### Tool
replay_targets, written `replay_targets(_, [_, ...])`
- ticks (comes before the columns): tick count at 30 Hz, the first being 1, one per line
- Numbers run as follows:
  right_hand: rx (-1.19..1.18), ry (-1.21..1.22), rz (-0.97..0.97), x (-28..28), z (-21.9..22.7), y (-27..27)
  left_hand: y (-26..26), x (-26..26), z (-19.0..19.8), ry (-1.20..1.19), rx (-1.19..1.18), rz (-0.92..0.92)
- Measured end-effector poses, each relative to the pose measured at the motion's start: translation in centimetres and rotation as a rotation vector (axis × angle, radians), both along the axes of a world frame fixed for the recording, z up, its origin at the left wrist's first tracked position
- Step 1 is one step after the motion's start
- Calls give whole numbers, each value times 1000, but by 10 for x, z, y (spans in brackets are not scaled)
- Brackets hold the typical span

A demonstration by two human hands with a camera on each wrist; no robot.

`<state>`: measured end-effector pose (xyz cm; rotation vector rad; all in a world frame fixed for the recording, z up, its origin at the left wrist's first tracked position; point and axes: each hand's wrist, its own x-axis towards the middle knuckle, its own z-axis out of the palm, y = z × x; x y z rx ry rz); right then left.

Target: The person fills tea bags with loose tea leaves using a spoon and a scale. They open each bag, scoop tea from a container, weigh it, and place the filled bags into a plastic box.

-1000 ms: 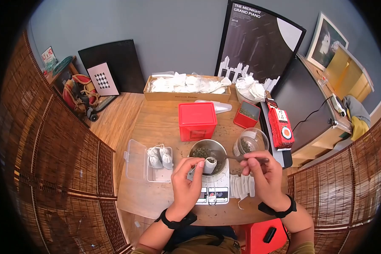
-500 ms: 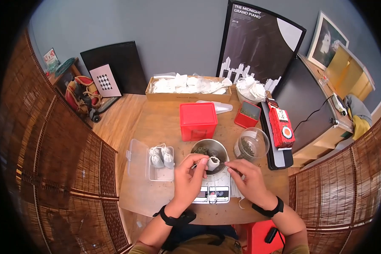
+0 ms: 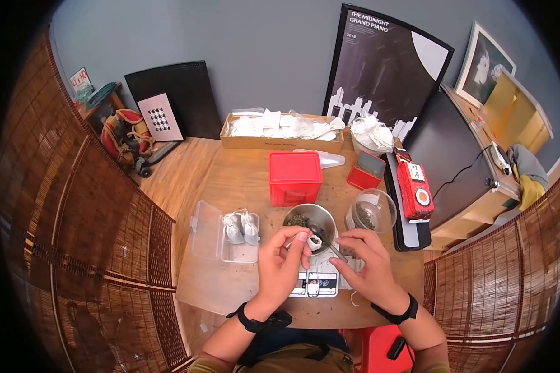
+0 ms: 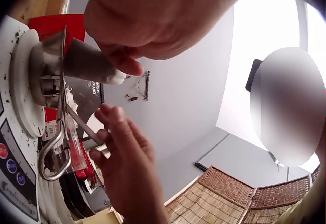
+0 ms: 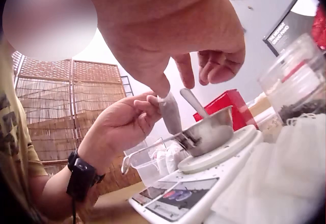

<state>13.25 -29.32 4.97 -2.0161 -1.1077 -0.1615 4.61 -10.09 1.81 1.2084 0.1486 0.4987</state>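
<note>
Over a metal bowl (image 3: 330, 219) with a wire handle, my left hand (image 3: 279, 264) pinches a small white tea bag (image 5: 170, 114), its mouth upward. Dark leaves show inside that mouth. A metal spoon (image 5: 194, 102) leans in the bowl, its handle sticking out over the rim. Close by the handle's end is my right hand (image 3: 374, 273), thumb and fingers spread apart and not gripping it. Loose dried tea leaves (image 3: 297, 221) lie in the bowl, which stands on a white kitchen scale (image 3: 331, 286).
Left of the scale, an open plastic box (image 3: 240, 256) holds filled drawstring bags (image 3: 234, 230). Behind the bowl stands a red tin (image 3: 295, 180). A clear jar (image 3: 384, 208), an open red tin (image 3: 362, 180) and a red packet (image 3: 415, 193) are at the right. Flat white bags (image 5: 285, 168) lie beside the scale.
My right hand brought the spoon left to the tea bag's mouth, then let go of it in the bowl. The left hand keeps its pinch, and the bag has tilted slightly.
</note>
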Motion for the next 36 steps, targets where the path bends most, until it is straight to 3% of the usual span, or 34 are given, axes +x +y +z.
replay_targets(7, [204,218,81,-33,12,23,-17,-13,6,-94,-5,108])
replay_targets(13, [165,192,119,-43,2,27,-17,-37,12,-91,379,181])
replay_targets(15, [200,232,99,-47,2,29,-19,-43,12,-74,341,203])
replay_targets(17, [200,259,105,-51,7,35,-16,-46,12,-217,589,342])
replay_targets(23, [191,353,164,-60,20,75,-5,-66,0,-182,445,455])
replay_targets(25, [185,521,263,-57,16,94,2,-70,-7,-128,406,472])
replay_targets(26, [187,570,273,-56,16,103,6,-71,-7,-144,216,469])
replay_targets(27, [187,567,273,-52,12,111,10,-70,-8,-161,26,464])
replay_targets(29, [54,343,274,-45,8,126,18,-69,-9,-184,-21,506])
replay_targets(31, [25,281,203,-47,12,141,24,-70,-13,-223,-112,586])
replay_targets(35, [-61,249,202,-42,9,165,24,-85,-51,-80,-32,605])
replay_targets(36, [-100,209,206,-40,3,171,24,-89,-58,41,171,606])
